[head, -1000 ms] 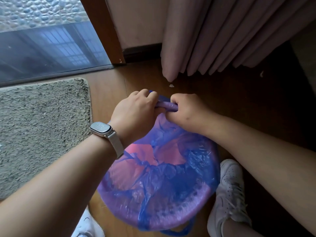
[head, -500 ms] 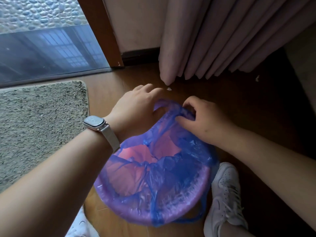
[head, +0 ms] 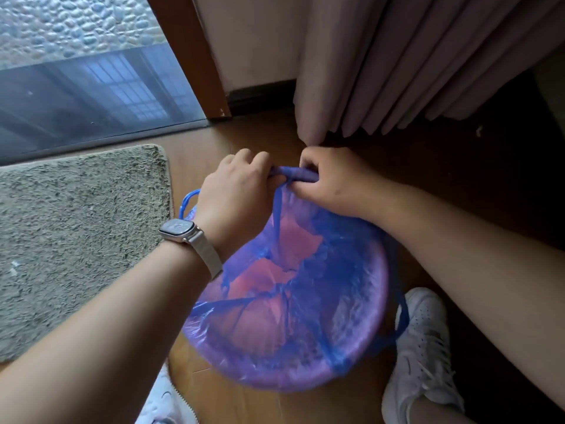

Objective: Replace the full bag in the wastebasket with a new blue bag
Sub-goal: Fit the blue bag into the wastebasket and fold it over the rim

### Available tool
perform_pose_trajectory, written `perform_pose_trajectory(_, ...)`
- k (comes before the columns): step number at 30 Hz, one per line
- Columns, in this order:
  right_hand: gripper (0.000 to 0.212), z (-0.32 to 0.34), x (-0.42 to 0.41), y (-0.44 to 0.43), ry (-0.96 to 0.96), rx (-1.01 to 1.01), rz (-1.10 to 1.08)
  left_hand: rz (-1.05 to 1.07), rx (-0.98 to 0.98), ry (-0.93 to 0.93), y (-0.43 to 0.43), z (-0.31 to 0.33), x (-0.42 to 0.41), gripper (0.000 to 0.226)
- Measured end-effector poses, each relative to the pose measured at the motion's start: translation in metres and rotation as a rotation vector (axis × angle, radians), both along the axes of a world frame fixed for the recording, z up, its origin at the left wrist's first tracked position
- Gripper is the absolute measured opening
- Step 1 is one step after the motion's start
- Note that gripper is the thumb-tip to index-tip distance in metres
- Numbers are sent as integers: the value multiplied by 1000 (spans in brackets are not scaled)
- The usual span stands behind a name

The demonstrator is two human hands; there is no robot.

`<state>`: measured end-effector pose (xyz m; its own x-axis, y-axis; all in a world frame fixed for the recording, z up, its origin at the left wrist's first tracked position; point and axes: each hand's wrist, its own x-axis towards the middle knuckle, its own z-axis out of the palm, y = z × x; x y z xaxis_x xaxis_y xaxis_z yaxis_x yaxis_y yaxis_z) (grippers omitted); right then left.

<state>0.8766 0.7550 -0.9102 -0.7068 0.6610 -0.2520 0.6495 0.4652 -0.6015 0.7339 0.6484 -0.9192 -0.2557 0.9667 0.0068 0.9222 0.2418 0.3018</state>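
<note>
A: Wood floor (head: 250, 139), grey shag rug (head: 76, 237) on the left, glass door (head: 91, 96) behind it, pink curtain (head: 397, 62) at the top right.

B: Wastebasket?

A: Pink wastebasket (head: 293, 374) on the floor, center frame, between two white sneakers (head: 425, 356). The view looks straight down into it.

B: Bag state?

A: Blue bag (head: 345, 270) is inside, film spread across the opening and draped over the near and right rim. Pink shows through it. One handle loop (head: 188, 200) sticks up at the left edge, another hangs outside on the right beside the shoe.

B: Hands?

A: Both clenched at the far rim. Left hand (head: 235, 197) and right hand (head: 330, 179) grip a bunched roll of bag edge, with a short stretch of it visible between them. Knuckles up, fingertips tucked under. Watch (head: 180, 229) on the left wrist.

B: Is the edge hooked over the far rim?

A: Can't tell, hands cover it.
</note>
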Motion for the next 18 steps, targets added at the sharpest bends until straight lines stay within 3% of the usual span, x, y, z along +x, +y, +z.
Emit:
perform_pose_trajectory(4,32,7,11,8,132,151,-68,116,38,-16,-2,0,-22,31)
perform_pose_trajectory(8,40,12,29,5,98,259,-97,158,64,-1,-6,4,-30,30)
perform_pose_trajectory(12,42,8,30,-5,-15,181,-87,-60,110,-32,3,9,-15,42)
perform_pose_trajectory(15,26,2,23,-9,-42,122,-91,-216,100,1,13,9,0,45)
perform_pose_trajectory(18,19,-6,20,-5,11,82,-130,-219,56,77,20,1,4,41)
